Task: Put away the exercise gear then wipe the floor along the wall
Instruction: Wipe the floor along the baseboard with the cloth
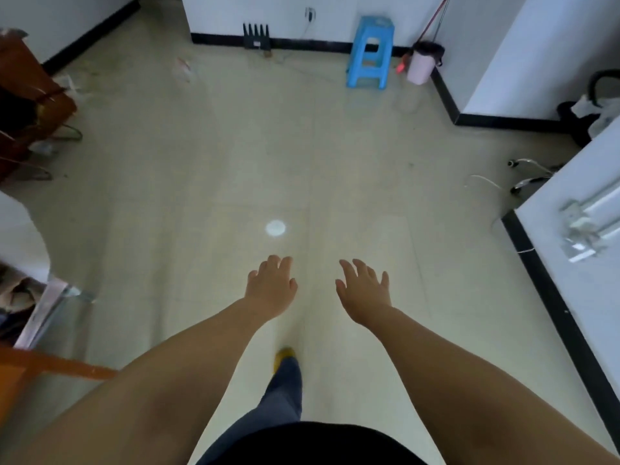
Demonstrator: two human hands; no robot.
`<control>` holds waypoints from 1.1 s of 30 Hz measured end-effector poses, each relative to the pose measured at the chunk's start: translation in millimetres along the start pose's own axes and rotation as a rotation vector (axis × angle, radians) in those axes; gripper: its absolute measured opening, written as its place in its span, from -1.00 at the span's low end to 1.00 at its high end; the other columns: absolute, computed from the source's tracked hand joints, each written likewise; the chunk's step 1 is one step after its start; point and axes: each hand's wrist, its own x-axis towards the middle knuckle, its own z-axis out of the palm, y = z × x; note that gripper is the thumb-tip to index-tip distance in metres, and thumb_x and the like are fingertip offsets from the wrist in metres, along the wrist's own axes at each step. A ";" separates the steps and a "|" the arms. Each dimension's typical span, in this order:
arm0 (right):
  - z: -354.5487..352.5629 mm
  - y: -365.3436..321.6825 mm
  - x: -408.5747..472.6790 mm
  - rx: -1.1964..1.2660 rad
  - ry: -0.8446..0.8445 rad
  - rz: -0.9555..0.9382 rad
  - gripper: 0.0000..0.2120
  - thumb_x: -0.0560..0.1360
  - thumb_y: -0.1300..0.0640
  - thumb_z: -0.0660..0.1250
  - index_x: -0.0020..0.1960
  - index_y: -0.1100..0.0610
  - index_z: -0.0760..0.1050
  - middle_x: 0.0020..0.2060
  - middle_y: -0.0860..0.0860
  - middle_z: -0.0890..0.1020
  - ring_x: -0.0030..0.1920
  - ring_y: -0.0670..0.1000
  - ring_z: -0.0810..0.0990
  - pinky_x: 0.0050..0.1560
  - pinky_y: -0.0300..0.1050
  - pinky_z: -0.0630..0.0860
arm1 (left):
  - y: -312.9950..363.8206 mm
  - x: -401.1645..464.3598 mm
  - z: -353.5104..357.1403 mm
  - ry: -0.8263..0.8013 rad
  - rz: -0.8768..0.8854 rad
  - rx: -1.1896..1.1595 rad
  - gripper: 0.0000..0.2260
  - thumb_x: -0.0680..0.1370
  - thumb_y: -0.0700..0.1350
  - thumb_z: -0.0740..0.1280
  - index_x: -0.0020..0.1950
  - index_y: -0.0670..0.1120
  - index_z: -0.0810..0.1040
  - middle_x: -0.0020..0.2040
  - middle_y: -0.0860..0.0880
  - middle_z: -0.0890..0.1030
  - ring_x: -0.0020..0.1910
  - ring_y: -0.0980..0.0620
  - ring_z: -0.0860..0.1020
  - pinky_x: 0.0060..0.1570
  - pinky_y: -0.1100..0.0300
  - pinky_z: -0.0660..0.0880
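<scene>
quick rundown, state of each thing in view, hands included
left hand: open, holding nothing
right hand: open, fingers spread, holding nothing
blue stool: upright by the far wall
pink bin: upright in the corner, dark liner
router: on the floor, antennas up

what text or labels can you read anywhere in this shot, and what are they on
None can be read.
Black router by the far wall: a small light label on its front, too blurred to read.
Blue plastic stool: a pale mark on its seat, no legible text.
Pink bin: no print visible.
</scene>
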 end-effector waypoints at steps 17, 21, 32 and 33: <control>-197.7 100.7 465.2 0.031 0.005 0.168 -0.53 0.65 -0.05 -0.08 0.54 -0.02 -0.02 0.52 0.03 0.10 0.49 0.06 0.15 0.48 0.20 -0.02 | 77.9 542.3 -132.5 -0.069 0.149 -0.022 -0.59 0.61 -0.03 0.12 0.46 -0.07 0.22 0.38 -0.12 0.31 0.33 -0.09 0.35 0.24 0.01 0.33; -259.8 135.7 575.4 -0.017 0.002 0.163 -0.53 0.65 -0.05 -0.06 0.53 -0.01 0.00 0.52 0.04 0.11 0.49 0.06 0.15 0.47 0.22 -0.01 | 100.3 661.3 -174.2 -0.026 0.151 0.000 -0.58 0.61 -0.02 0.13 0.46 -0.06 0.22 0.38 -0.12 0.32 0.31 -0.10 0.38 0.24 0.01 0.34; -399.4 150.4 919.7 0.030 0.084 0.091 -0.54 0.65 -0.04 -0.06 0.53 0.00 0.02 0.52 0.06 0.11 0.49 0.09 0.14 0.46 0.25 -0.04 | 121.9 1001.8 -255.4 0.017 0.162 -0.030 -0.58 0.61 -0.03 0.12 0.47 -0.07 0.21 0.39 -0.13 0.31 0.33 -0.12 0.35 0.25 -0.01 0.33; -413.0 153.0 948.1 0.037 0.082 0.101 -0.54 0.65 -0.04 -0.06 0.53 0.00 0.02 0.52 0.06 0.11 0.49 0.09 0.14 0.46 0.25 -0.04 | 122.7 1034.3 -265.8 0.009 0.173 -0.019 -0.57 0.61 -0.03 0.12 0.47 -0.07 0.21 0.39 -0.12 0.31 0.33 -0.11 0.36 0.25 0.00 0.33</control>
